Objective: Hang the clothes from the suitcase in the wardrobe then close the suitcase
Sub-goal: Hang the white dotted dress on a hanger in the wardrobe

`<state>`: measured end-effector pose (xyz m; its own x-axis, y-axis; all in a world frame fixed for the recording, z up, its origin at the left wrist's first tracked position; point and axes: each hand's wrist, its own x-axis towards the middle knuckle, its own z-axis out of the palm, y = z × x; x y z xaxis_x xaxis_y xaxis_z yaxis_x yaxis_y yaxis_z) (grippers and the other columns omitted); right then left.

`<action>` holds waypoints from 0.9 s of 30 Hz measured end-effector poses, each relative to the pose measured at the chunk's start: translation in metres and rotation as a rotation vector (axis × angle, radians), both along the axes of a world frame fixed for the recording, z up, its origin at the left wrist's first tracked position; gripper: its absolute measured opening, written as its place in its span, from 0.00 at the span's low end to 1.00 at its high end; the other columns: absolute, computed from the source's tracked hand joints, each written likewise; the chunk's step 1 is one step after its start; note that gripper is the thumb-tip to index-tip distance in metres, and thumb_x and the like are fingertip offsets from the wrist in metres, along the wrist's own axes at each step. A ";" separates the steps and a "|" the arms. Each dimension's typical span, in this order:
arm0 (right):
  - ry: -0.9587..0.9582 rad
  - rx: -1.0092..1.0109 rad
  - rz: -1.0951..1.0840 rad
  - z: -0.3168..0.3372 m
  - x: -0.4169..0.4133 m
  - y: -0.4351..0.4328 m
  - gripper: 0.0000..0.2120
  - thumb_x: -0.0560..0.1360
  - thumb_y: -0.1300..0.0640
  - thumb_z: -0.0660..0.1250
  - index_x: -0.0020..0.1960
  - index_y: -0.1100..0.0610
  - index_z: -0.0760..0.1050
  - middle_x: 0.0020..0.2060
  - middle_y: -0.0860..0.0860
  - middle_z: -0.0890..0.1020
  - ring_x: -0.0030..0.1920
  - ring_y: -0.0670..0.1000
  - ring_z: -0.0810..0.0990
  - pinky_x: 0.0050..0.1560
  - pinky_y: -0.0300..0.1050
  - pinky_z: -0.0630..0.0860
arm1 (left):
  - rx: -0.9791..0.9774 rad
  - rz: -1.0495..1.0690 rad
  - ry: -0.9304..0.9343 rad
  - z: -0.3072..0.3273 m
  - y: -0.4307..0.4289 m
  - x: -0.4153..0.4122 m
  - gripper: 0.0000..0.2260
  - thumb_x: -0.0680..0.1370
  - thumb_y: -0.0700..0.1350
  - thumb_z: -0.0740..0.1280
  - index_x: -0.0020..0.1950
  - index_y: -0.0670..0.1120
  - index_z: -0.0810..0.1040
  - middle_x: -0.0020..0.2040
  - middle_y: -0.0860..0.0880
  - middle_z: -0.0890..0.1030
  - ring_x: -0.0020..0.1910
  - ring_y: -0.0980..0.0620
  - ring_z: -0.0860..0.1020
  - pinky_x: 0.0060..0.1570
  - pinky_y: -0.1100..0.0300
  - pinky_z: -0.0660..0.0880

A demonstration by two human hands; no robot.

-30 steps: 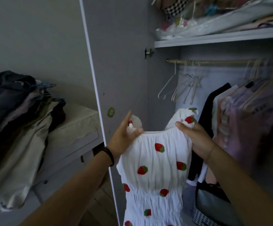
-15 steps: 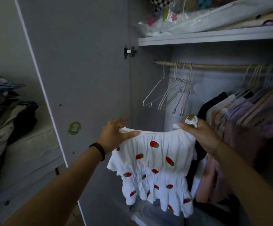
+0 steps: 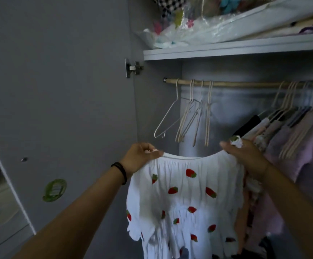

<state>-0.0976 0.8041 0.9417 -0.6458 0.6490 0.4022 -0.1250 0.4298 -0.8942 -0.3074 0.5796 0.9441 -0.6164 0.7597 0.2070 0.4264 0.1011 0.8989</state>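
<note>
A white top with red strawberry print point(image 3: 185, 195) hangs spread out between my hands in front of the open wardrobe. My left hand point(image 3: 140, 156) pinches its left neckline corner. My right hand point(image 3: 249, 157) grips the right corner, with a bunched strap poking up above the fingers. Just behind and above the top, several empty hangers point(image 3: 191, 116) dangle from the wooden rail point(image 3: 245, 84). The suitcase is out of view.
The open wardrobe door point(image 3: 67, 100) stands at left, carrying a green sticker point(image 3: 54, 189). Clothes on hangers point(image 3: 292, 131) fill the rail's right half. A shelf point(image 3: 226, 48) above holds plastic-wrapped items. Pale furniture shows at far left.
The view has swung right and up, closer to the rail and hangers. Both hands have lifted the top higher and stretched its neckline wider; the pile of clothes at left has left the view.
</note>
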 end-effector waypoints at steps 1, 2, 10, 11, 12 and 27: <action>-0.009 -0.006 0.019 -0.001 0.001 0.003 0.17 0.64 0.43 0.75 0.33 0.55 0.73 0.29 0.47 0.77 0.30 0.41 0.75 0.37 0.39 0.71 | -0.035 -0.009 0.043 0.001 0.005 -0.004 0.08 0.73 0.44 0.73 0.36 0.46 0.77 0.32 0.53 0.76 0.31 0.60 0.73 0.34 0.70 0.70; -0.017 -0.012 0.041 -0.004 0.002 0.007 0.21 0.58 0.36 0.75 0.32 0.52 0.73 0.28 0.45 0.77 0.31 0.42 0.75 0.36 0.38 0.72 | -0.056 -0.015 0.080 0.003 0.011 -0.008 0.09 0.73 0.44 0.73 0.35 0.46 0.77 0.31 0.53 0.76 0.30 0.60 0.72 0.33 0.70 0.69; -0.276 0.125 0.334 -0.008 0.012 0.039 0.16 0.64 0.42 0.76 0.34 0.53 0.77 0.33 0.49 0.79 0.38 0.44 0.77 0.43 0.38 0.73 | 0.132 0.061 -0.102 0.019 0.054 -0.020 0.08 0.74 0.43 0.72 0.44 0.38 0.81 0.39 0.43 0.80 0.39 0.50 0.77 0.43 0.59 0.75; -0.299 0.127 0.352 -0.008 0.011 0.042 0.18 0.63 0.39 0.74 0.34 0.54 0.76 0.33 0.49 0.79 0.38 0.44 0.77 0.43 0.36 0.72 | 0.153 0.056 -0.134 0.022 0.058 -0.020 0.08 0.73 0.43 0.72 0.45 0.38 0.82 0.40 0.43 0.81 0.40 0.50 0.78 0.45 0.56 0.76; -0.324 0.119 0.384 -0.009 0.008 0.042 0.21 0.63 0.36 0.72 0.34 0.54 0.76 0.33 0.49 0.78 0.38 0.44 0.76 0.43 0.35 0.72 | 0.164 0.039 -0.166 0.025 0.061 -0.019 0.09 0.73 0.44 0.73 0.46 0.38 0.82 0.42 0.42 0.82 0.41 0.49 0.79 0.48 0.54 0.77; 0.045 -0.343 0.426 -0.014 -0.106 -0.020 0.09 0.78 0.59 0.63 0.41 0.62 0.74 0.35 0.56 0.77 0.36 0.50 0.76 0.38 0.42 0.74 | -0.075 0.005 0.019 0.048 0.068 -0.015 0.05 0.70 0.44 0.75 0.39 0.44 0.82 0.35 0.50 0.82 0.34 0.57 0.79 0.38 0.65 0.75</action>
<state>-0.2035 0.7839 0.9276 -0.8671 0.4324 0.2471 -0.2658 0.0179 -0.9639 -0.3219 0.6472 0.9917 -0.6166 0.7705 0.1618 0.4429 0.1696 0.8804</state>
